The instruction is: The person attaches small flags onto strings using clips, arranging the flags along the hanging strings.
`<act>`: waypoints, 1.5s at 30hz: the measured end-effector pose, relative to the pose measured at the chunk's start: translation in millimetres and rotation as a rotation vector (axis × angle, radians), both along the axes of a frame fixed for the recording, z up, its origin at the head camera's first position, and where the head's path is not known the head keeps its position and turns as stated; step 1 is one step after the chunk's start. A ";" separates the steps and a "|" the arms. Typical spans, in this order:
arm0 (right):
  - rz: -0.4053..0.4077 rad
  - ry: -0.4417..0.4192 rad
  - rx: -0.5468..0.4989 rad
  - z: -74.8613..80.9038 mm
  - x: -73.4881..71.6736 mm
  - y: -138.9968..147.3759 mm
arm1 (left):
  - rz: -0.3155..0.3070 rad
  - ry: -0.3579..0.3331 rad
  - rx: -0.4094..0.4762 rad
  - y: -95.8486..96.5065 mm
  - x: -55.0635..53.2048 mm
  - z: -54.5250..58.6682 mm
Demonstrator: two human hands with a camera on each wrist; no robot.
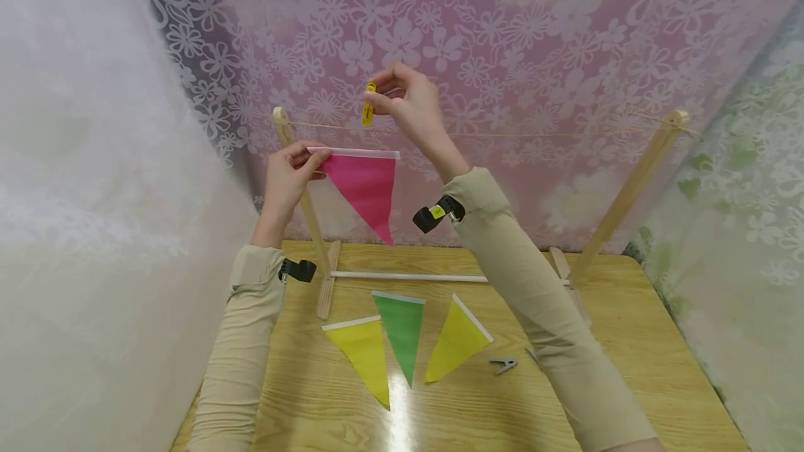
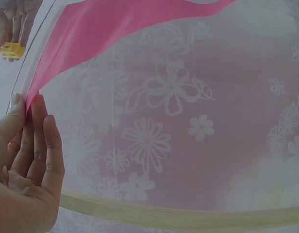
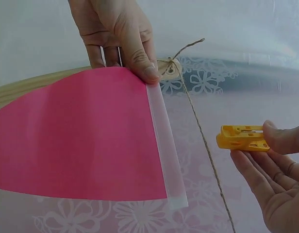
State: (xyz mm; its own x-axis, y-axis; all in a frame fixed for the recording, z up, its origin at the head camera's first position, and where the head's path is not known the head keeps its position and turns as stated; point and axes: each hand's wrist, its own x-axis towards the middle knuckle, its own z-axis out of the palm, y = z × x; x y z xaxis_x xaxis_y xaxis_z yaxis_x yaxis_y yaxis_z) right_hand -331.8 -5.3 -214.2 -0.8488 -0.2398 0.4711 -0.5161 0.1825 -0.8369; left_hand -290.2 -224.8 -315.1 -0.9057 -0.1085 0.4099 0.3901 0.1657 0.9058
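My left hand (image 1: 287,176) pinches the left corner of a pink triangular pennant (image 1: 367,183) by its white top band, and the point hangs down. Higher and to the right, my right hand (image 1: 411,103) holds a yellow clothespin (image 1: 368,104) between thumb and fingers. A thin twine (image 1: 521,134) runs behind both, strung between two wooden posts. In the right wrist view the clothespin (image 3: 244,138) is on one side of the twine (image 3: 203,136) and the pennant (image 3: 86,136) on the other, with gaps between them.
Two yellow pennants (image 1: 363,354) and a green pennant (image 1: 402,326) lie on the wooden table (image 1: 301,389). A grey clothespin (image 1: 504,365) lies to their right. The left post (image 1: 310,215) and right post (image 1: 628,194) are joined low down by a white rod (image 1: 408,276).
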 end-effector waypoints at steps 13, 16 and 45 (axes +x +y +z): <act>0.037 -0.027 0.070 -8.9 -4.1 -13.7 | -0.004 0.002 -0.006 -1.7 -1.5 -3.3; 0.061 -0.030 0.109 -12.3 -4.9 -16.1 | 0.008 -0.008 -0.017 -2.0 -2.7 -4.6; 0.125 -0.082 0.190 -24.8 -1.1 -16.3 | -0.004 -0.001 0.007 -2.9 1.3 -3.9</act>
State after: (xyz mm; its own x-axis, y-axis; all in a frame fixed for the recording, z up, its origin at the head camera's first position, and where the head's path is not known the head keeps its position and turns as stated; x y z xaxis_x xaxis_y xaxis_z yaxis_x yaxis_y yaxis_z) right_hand -332.9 -21.6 -238.9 -0.8402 -0.4234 0.3388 -0.4767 0.2791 -0.8336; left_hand -288.8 -227.7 -319.0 -0.9065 -0.1083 0.4081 0.3896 0.1576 0.9074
